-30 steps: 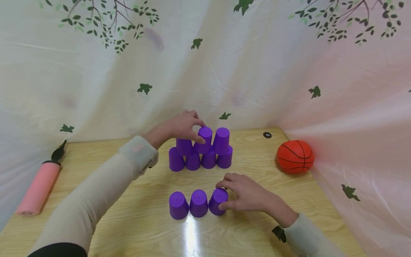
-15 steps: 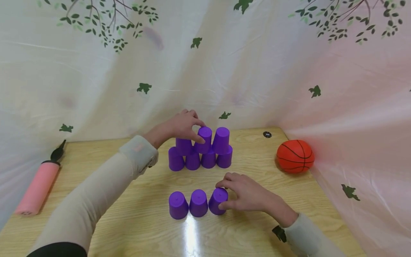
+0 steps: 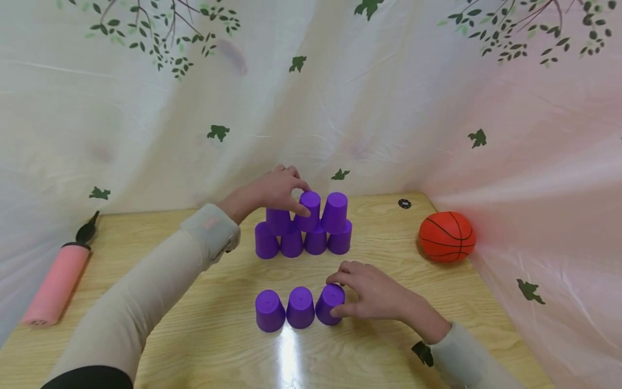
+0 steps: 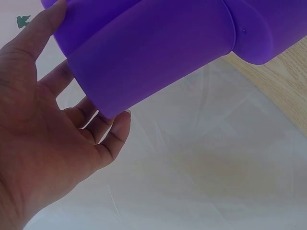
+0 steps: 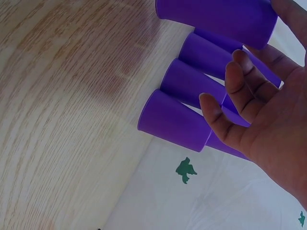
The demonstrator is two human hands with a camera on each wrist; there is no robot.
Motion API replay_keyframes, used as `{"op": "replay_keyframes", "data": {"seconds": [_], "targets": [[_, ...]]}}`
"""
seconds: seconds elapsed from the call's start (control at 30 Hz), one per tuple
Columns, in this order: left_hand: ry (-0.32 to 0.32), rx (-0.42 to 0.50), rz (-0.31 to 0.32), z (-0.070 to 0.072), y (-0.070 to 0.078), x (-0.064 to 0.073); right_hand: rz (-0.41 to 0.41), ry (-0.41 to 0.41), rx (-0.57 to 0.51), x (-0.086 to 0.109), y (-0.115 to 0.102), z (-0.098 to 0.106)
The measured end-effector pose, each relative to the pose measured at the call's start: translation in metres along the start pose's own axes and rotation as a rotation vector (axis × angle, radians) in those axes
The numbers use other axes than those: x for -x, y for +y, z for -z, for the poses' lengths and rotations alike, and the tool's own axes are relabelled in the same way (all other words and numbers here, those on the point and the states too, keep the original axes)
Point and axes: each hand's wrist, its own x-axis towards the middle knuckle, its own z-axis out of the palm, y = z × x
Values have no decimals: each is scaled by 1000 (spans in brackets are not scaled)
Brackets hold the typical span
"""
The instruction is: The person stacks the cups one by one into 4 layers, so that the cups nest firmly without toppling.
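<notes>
Upside-down purple cups stand in two groups. At the back, several form a lower row [image 3: 291, 244], with three more balanced on top. My left hand [image 3: 278, 190] pinches the middle cup [image 3: 313, 201] of that upper row by its raised base, partly covering the cup to its left [image 3: 278, 222]. The upper row's right cup [image 3: 335, 213] stands beside it. Three cups line up in front; my right hand [image 3: 376, 296] holds the rightmost one [image 3: 328, 303] between thumb and index finger. In the right wrist view this cup [image 5: 220, 19] sits between thumb and fingers, the other fingers loosely bent.
An orange toy basketball [image 3: 447, 236] lies at the right edge of the wooden table [image 3: 204, 346]. Behind it is a black chip [image 3: 405, 203]. A pink hand pump [image 3: 60, 283] lies at the left. A leaf-patterned sheet [image 3: 389, 108] hangs behind and along the side.
</notes>
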Motion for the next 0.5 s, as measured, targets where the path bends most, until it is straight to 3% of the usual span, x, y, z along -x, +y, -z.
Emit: {"op": "replay_keyframes", "data": {"seconds": [0.5], "targets": [[-12, -6, 3, 0, 0, -1, -1, -7, -5, 0, 1, 1]]}}
